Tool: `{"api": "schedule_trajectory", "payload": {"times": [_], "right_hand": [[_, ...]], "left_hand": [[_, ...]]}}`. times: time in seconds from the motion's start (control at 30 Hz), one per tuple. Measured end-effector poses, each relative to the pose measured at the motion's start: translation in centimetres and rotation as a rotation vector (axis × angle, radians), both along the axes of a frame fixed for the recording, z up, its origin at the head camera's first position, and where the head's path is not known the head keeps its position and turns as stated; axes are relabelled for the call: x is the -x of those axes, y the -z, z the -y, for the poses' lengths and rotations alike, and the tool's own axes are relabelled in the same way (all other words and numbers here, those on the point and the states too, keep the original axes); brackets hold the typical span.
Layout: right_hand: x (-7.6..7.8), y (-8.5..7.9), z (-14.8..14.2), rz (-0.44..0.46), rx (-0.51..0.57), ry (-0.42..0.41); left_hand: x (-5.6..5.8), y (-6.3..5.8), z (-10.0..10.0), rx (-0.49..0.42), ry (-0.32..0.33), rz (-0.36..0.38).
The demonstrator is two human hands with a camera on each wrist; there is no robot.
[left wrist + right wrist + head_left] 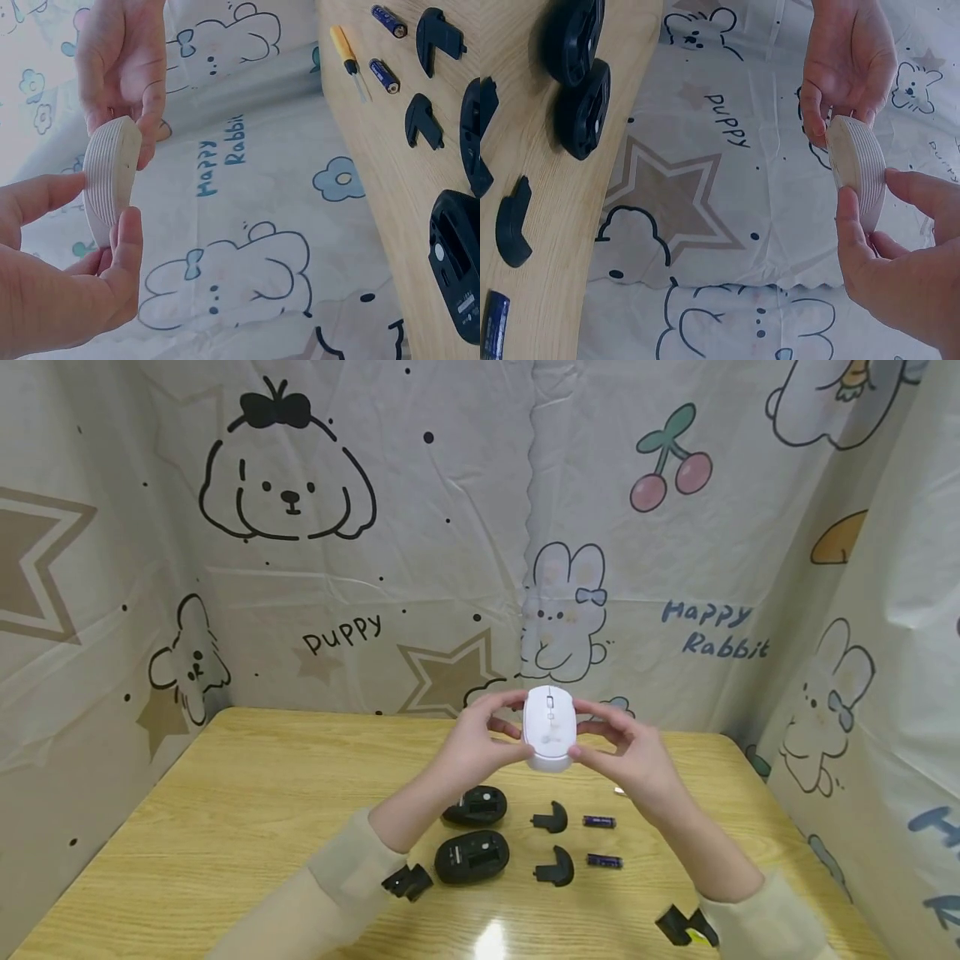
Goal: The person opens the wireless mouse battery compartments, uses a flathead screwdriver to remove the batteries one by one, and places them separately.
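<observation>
A white computer mouse (550,722) is held up above the far part of the table, its button side toward the head view. My left hand (491,732) grips its left edge between thumb and fingers. On the opposite edge, my right hand (618,747) pinches it the same way. Both wrist views show the ribbed side of the white mouse (111,176). Below the hands, two black mice (472,857) lie underside up with their battery bays uncovered. Two black curved covers (555,867) lie to their right, followed by two purple AA batteries (604,861).
A screwdriver (345,52) with a yellow handle lies near the table edge in the left wrist view. The wooden table (300,793) ends at a patterned cloth (450,568) that hangs behind it and along both sides.
</observation>
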State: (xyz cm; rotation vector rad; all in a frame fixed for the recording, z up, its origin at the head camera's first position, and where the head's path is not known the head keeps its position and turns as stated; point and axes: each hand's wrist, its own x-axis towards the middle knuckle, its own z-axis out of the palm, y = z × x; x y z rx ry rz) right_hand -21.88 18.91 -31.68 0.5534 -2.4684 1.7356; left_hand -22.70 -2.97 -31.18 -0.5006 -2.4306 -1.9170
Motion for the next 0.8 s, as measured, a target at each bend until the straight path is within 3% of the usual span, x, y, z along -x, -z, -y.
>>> {"api": "schedule_trajectory", "payload": {"times": [0.23, 0.43, 0.8], "right_hand": [[-0.9, 0.3, 0.9, 0.035, 0.038, -0.070], [-1.5, 0.9, 1.5, 0.044, 0.045, -0.096], [-2.5, 2.8, 2.6, 0.094, 0.072, -0.143]], "left_hand": [[-2.0, 0.2, 1.5, 0.002, 0.007, -0.026], [-3.2, 0.7, 2.5, -0.022, 0.008, -0.003], [-4.8, 2.9, 3.9, -0.048, 0.010, 0.021]]}}
